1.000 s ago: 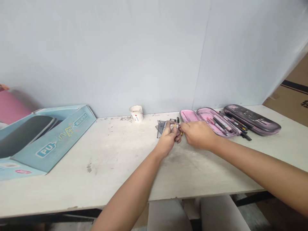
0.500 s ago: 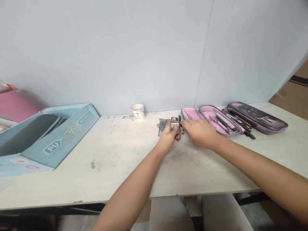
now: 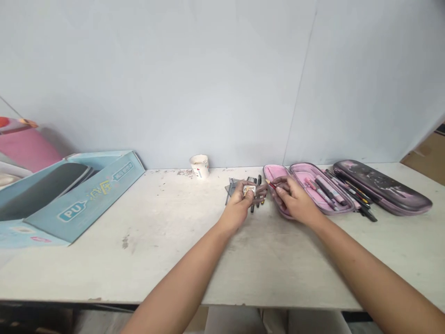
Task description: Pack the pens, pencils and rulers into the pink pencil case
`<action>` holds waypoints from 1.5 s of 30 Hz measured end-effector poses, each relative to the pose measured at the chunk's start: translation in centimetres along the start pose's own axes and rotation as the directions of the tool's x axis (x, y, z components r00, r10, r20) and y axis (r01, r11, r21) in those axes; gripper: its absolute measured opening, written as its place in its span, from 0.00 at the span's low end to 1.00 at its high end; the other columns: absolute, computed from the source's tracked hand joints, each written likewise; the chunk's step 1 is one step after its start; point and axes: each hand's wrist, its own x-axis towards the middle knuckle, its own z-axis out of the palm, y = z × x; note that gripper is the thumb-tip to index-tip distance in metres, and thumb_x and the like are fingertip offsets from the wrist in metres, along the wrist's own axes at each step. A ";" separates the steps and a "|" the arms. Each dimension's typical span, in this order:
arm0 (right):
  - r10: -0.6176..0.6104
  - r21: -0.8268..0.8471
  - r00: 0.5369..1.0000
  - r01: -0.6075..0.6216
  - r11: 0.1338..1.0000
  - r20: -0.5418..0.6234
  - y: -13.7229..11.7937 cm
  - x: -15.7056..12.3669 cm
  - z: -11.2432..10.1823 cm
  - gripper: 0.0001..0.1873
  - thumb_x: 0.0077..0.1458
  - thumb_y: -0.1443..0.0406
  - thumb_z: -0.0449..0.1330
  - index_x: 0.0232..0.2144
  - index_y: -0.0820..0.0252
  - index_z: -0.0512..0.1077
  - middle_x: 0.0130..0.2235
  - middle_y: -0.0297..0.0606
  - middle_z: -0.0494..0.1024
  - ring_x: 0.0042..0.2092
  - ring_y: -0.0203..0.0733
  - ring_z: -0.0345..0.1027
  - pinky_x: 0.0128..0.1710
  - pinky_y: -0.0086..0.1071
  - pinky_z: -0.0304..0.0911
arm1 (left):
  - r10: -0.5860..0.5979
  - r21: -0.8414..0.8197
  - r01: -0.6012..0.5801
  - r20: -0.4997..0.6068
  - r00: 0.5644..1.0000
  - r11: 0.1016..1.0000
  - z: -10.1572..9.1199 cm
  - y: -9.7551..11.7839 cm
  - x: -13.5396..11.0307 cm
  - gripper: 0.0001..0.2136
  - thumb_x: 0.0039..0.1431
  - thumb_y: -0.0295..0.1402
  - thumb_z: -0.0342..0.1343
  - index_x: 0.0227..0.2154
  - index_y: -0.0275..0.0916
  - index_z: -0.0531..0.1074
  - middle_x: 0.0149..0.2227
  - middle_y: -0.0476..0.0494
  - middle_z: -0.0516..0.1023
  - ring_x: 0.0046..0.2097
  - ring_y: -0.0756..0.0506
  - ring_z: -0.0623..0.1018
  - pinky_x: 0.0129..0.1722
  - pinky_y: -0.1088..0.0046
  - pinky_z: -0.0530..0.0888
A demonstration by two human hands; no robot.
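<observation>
My left hand [image 3: 241,202] is shut on a small silver pencil sharpener [image 3: 249,189], held between fingers and thumb. My right hand [image 3: 295,199] pinches a short red pencil [image 3: 271,184] with a yellowish tip, pointing toward the sharpener and a little apart from it. Below my hands, a grey translucent set square [image 3: 231,187] and several black pens [image 3: 259,185] lie on the white table [image 3: 156,250]. My right hand hovers over the near edge of an open pink pencil case [image 3: 309,188].
Loose pens [image 3: 361,206] lie beyond the case, next to its dark lid [image 3: 382,188]. A paper cup [image 3: 200,166] stands against the wall [image 3: 208,79]. A blue cardboard box [image 3: 79,208] sits at the left, with a pink object [image 3: 29,149] behind it.
My right hand has turned, and the red pencil now shows in its fingers. My left hand still holds the sharpener. The view has tilted slightly, shifting the table lower in the picture.
</observation>
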 end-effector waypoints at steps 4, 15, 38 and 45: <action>-0.093 -0.142 0.996 0.094 0.985 0.015 -0.3 -0.8 0.6 0.13 0.57 0.63 0.47 0.45 0.58 0.58 0.38 0.39 0.73 0.31 0.37 0.66 0.34 0.33 0.61 | -0.018 -0.022 0.018 -0.001 1.000 1.000 0.3 -0.4 0.0 0.15 0.52 0.42 0.58 0.37 0.40 0.63 0.41 0.43 0.75 0.47 0.45 0.74 0.48 0.63 0.68; -0.182 -0.394 0.980 0.199 0.897 0.080 -1.0 -1.2 0.0 0.23 0.59 0.66 0.41 0.56 0.59 0.58 0.31 0.37 0.74 0.30 0.39 0.67 0.37 0.33 0.61 | -0.061 -0.052 0.061 0.004 0.998 0.997 0.4 -0.4 -0.2 0.14 0.53 0.40 0.57 0.37 0.40 0.63 0.40 0.43 0.76 0.48 0.44 0.74 0.50 0.61 0.66; -0.102 -0.892 0.933 -0.293 0.343 -0.346 3.1 0.0 -6.1 0.22 0.57 0.60 0.44 0.39 0.71 0.71 0.42 0.59 0.72 0.47 0.60 0.60 0.40 0.44 0.55 | -0.065 -0.017 0.065 -0.052 0.996 0.998 0.2 -0.4 0.2 0.13 0.55 0.40 0.55 0.37 0.39 0.60 0.43 0.39 0.76 0.45 0.46 0.76 0.48 0.62 0.68; 0.014 -0.853 0.968 0.215 0.476 0.252 -3.1 -0.6 0.1 0.16 0.57 0.63 0.44 0.35 0.62 0.71 0.36 0.44 0.76 0.38 0.44 0.68 0.33 0.33 0.56 | -0.099 0.113 0.119 -0.172 0.980 0.986 -3.0 1.3 -0.8 0.09 0.58 0.37 0.52 0.36 0.38 0.59 0.35 0.42 0.78 0.36 0.49 0.77 0.43 0.66 0.70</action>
